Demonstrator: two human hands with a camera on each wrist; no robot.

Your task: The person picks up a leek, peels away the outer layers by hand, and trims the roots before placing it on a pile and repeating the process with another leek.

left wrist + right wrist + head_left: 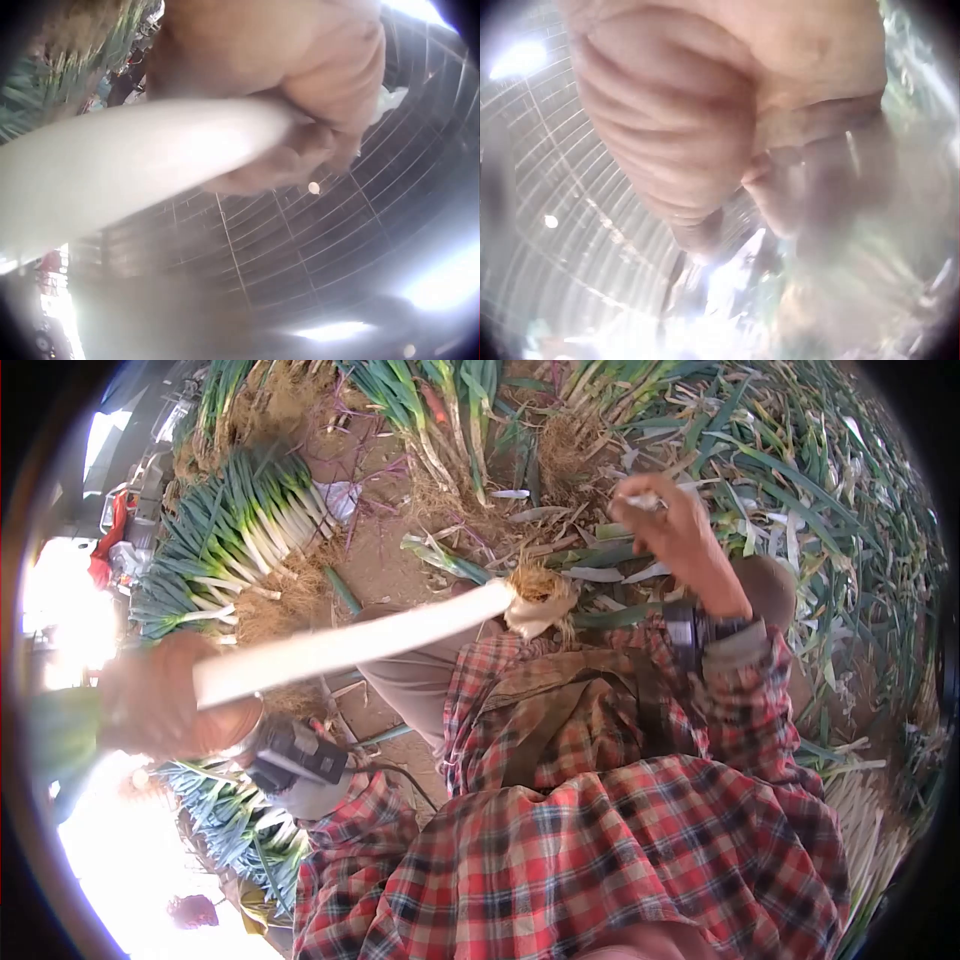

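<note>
A long white leek (350,647) stretches from the left hand (175,700) to its root end near the lap in the head view. The left hand grips it where the green leaves begin; in the left wrist view the fingers (300,154) curl round the white stalk (142,161). Away from the leek, the right hand (680,535) is raised over leaf scraps at the right, its fingers bent. Something small and pale shows at these fingers, too unclear to tell whether it is held. In the right wrist view the hand (727,112) is partly blurred.
Cleaned leeks (250,530) lie in a row at the left, with another pile (240,825) below. Untrimmed leeks (440,430) with roots lie at the top. Stripped leaves (800,510) cover the right side. White stalks (865,830) lie at lower right.
</note>
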